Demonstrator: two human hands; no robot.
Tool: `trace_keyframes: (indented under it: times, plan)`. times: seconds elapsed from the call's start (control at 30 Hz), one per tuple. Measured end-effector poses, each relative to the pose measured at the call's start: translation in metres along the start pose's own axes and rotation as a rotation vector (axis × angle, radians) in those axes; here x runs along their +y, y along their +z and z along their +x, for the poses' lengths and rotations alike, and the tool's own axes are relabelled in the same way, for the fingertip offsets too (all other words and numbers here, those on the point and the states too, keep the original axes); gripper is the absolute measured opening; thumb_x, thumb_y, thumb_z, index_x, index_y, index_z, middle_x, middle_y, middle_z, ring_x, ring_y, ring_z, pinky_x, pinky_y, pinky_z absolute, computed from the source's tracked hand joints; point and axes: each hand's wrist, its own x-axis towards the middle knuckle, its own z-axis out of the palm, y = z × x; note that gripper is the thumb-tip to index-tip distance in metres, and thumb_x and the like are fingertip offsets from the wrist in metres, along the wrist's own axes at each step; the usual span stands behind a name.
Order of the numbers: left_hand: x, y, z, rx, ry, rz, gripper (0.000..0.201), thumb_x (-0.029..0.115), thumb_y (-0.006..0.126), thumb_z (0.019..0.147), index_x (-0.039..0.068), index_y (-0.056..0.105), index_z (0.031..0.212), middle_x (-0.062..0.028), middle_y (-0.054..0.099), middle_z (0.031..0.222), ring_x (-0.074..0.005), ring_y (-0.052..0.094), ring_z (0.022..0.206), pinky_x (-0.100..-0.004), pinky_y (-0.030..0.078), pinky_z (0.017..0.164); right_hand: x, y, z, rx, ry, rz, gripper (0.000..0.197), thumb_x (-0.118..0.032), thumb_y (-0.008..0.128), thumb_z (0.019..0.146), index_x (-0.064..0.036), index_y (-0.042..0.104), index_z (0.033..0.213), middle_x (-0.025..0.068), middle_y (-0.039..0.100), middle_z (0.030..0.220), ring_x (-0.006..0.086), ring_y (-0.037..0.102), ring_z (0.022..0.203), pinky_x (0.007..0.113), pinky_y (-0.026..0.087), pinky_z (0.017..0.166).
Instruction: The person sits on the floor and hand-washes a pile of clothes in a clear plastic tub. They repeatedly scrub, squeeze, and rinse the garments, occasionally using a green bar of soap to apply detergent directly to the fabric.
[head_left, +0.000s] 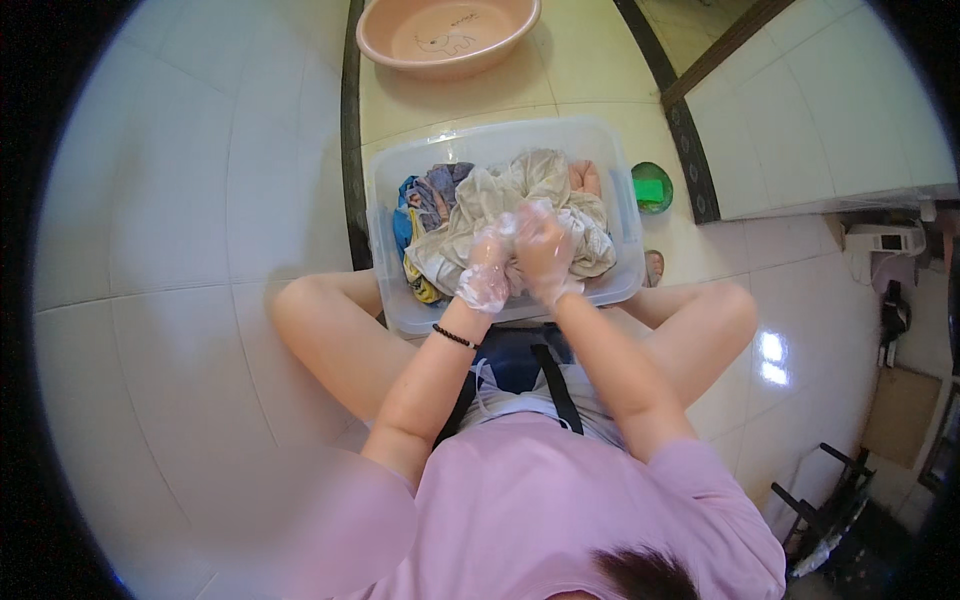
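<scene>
Both hands are together over a translucent plastic tub, coated in white suds. My left hand is closed, foam thick around its wrist, and presses against the right. Fingers curled like a fist, my right hand sits just beside it. Bunched between and under them is a wet cream cloth, heaped across the middle of the tub; the exact grip is partly hidden by foam. Around it lie a grey-purple cloth, a blue and yellow cloth and a peach cloth.
A peach-coloured basin stands on the tiled floor beyond the tub. To the tub's right is a round green container with a bright green block. My bent knees flank the tub. A dark-framed stand is at the lower right.
</scene>
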Motion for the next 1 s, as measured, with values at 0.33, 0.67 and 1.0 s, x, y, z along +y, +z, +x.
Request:
trace_keyframes:
  times: [0.33,0.67,1.0]
  plan:
    - [0.011,0.022,-0.032,-0.194,0.586,0.950,0.032,0.034,0.058,0.084,0.004,0.059,0.095,-0.0149,0.061,0.081,-0.0240,0.060,0.077,-0.0363,0.047,0.066,0.124,-0.055,0.067,0.231,0.179,0.290,0.021,-0.018,0.052,0.085,0.0000,0.062,0.090,0.0080,0.058,0.070,0.0190,0.054,0.062,0.034,0.044,0.057]
    - [-0.018,-0.023,-0.012,-0.155,0.503,1.778,0.025,0.023,0.065,0.073,0.007,0.059,0.090,-0.0173,0.061,0.075,-0.0361,0.059,0.074,-0.0419,0.047,0.065,0.077,-0.115,0.109,0.358,-0.171,0.185,0.030,-0.024,0.052,0.087,-0.0046,0.052,0.064,0.0024,0.048,0.058,0.0153,0.044,0.052,0.031,0.038,0.049]
    - [0.048,-0.101,0.029,0.257,0.540,1.387,0.021,0.023,0.060,0.076,0.006,0.062,0.088,-0.0197,0.063,0.085,-0.0351,0.060,0.083,-0.0396,0.047,0.073,0.113,-0.031,0.022,-0.486,0.274,-0.195,0.033,-0.035,0.059,0.079,-0.0036,0.063,0.087,0.0162,0.064,0.082,0.0326,0.060,0.084,0.038,0.045,0.075]
